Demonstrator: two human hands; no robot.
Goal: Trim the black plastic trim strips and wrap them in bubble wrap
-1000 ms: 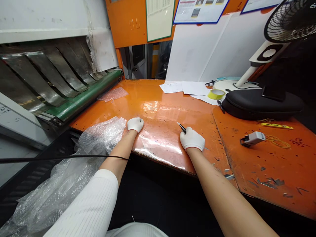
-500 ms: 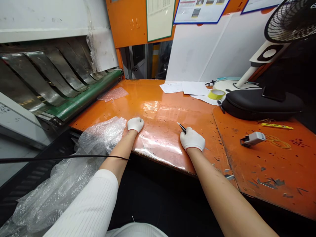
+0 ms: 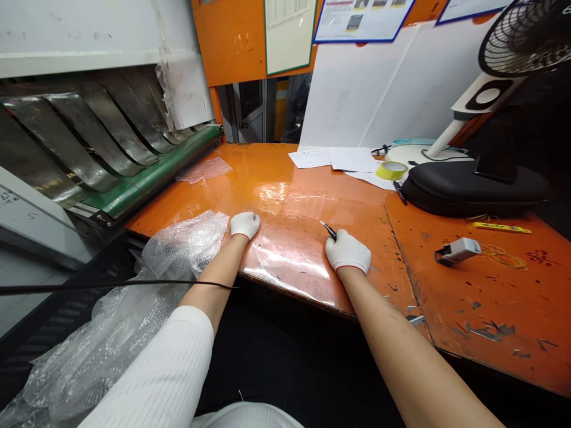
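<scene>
My left hand (image 3: pixel 245 225), in a white glove, rests as a fist on the orange tabletop (image 3: pixel 307 205), just right of a heap of clear bubble wrap (image 3: pixel 187 244). Nothing shows in its curled fingers. My right hand (image 3: pixel 348 251), gloved too, is closed around a craft knife (image 3: pixel 329 230) with a black handle. The knife's pale, thin blade points up and left, toward the middle of the table. Most of the handle is hidden in the fist.
A green roller conveyor (image 3: pixel 147 178) borders the table at left, near a small bubble-wrap piece (image 3: pixel 205 170). At right are yellow tape (image 3: pixel 391 170), a black case (image 3: pixel 473 187), a fan (image 3: pixel 526 41), a stamp (image 3: pixel 458 251), a yellow cutter (image 3: pixel 502 227) and dark scraps (image 3: pixel 486 330).
</scene>
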